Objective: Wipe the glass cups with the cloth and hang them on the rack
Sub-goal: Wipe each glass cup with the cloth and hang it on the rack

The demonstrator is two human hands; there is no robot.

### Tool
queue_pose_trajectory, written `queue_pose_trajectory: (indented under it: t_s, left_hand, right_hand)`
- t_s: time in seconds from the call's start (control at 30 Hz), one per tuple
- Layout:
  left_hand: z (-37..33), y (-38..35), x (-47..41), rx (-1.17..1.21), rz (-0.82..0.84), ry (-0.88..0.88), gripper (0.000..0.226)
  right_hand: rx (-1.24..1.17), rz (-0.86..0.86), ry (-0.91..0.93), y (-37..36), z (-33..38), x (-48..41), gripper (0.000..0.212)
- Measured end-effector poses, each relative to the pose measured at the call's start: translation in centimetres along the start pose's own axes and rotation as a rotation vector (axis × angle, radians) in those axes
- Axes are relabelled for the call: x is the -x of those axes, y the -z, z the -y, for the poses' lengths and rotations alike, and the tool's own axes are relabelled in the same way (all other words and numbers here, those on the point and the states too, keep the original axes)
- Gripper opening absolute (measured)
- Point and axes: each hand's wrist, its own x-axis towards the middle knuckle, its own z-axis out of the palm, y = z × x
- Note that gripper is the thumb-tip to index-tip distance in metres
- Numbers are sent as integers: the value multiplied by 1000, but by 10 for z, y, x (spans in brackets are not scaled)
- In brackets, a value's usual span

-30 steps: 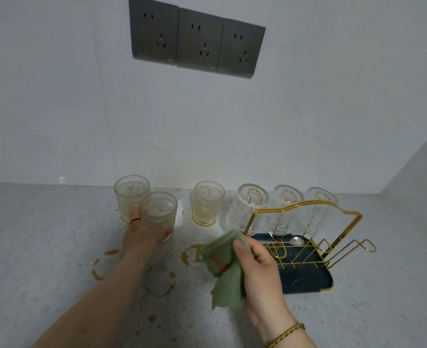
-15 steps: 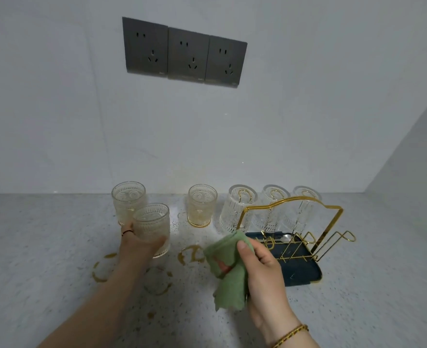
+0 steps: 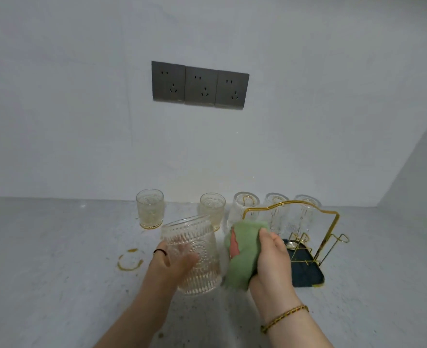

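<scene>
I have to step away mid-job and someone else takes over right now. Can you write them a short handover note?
The left hand grips one glass cup, lifted off the counter and tilted.
The right hand holds the green cloth, bunched up right beside that cup. Contact between them is unclear.
Done: three cups hang upside down on the far side of the gold rack.
Left: wipe and hang the held cup, then the two upright cups standing by the wall. A brown ring stain marks the counter.
</scene>
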Motion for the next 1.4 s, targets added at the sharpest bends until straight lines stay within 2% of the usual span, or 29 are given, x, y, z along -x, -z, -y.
queue_pose_trajectory:
  t_s: [0.1, 0.2, 0.27, 0.3, 0.33, 0.4, 0.43, 0.5, 0.53, 0.6, 0.7, 0.77, 0.8, 0.87, 0.9, 0.97, 1.03, 1.1, 1.17, 1.2, 1.23, 1.27, 1.33, 1.4]
  left_hand:
    - [-1, -12, 20, -84, -8, 39, 121]
    - [-7, -15, 30, -3, -7, 26, 114]
    - [-7, -14, 32, 28, -19, 55, 119]
    - [-8, -15, 34, 55, -10, 80, 117]
    - [-13, -16, 36, 97, 5, 101, 103]
    - [-21, -20, 42, 160, 85, 105, 59]
    - [-21, -20, 42, 189, 147, 106, 44]
    - [-22, -24, 46, 264, 250, 126, 40]
    - [-21, -24, 47, 301, 302, 126, 42]
    - [-22, -28, 51, 303, 372, 107, 42]
    - [-20, -31, 52, 120, 298, 1, 25]
    - [-18, -30, 49, 30, 193, -25, 24]
    - [-17, -30, 47, 24, 162, -15, 31]
    - [-16, -30, 45, 14, 115, 9, 73]
    - [-15, -30, 43, 4, 96, 16, 89]
    - [-15, -31, 42, -14, 55, 28, 102]
    - [-18, -34, 43, -40, 30, 22, 107]
    - [-21, -34, 42, -83, 29, -11, 92]
    - [-21, -33, 41, -113, 11, -49, 50]
    - [-23, -34, 41, -124, -2, -44, 36]
    - [-23, -32, 40, -106, 14, -33, 33]
    - [-22, -31, 38, -83, 26, -29, 40]
    - [-20, -29, 38, -50, 76, -14, 81]
    - [-16, -30, 37, -60, 35, 24, 114]
  right_hand:
    - [142, 234, 30, -3, 12, 28, 21]
    - [428, 579, 87, 0, 16, 49, 45]
    - [534, 725, 116, 5, 19, 57, 44]
    - [588, 739, 161, 8, 22, 60, 42]
    - [655, 729, 235, 12, 21, 58, 45]
    - [776, 723, 446, 19, 18, 53, 51]
    - [819, 713, 582, 19, 15, 52, 51]
    - [854, 679, 769, 21, 6, 51, 38]
    - [856, 652, 796, 21, 2, 51, 34]
    - [868, 622, 836, 19, -4, 52, 39]
    - [994, 576, 902, 13, -6, 53, 46]
    - [1001, 593, 840, 10, -5, 52, 39]
    - [973, 607, 803, 9, -5, 51, 35]
    - [823, 626, 698, 5, -3, 50, 32]
    - [691, 630, 589, 4, -1, 47, 30]
    - [453, 654, 299, 4, 5, 43, 29]
    - [345, 693, 193, 9, 7, 42, 36]
    - [453, 641, 293, 8, -2, 44, 34]
    - [632, 546, 555, 4, -12, 51, 38]
    - [683, 526, 651, 4, -16, 52, 42]
    - [693, 523, 672, 4, -18, 51, 42]
    - [674, 545, 628, 3, -16, 48, 42]
    - [490, 651, 333, 6, -7, 41, 39]
    - [230, 707, 53, 11, 1, 35, 52]
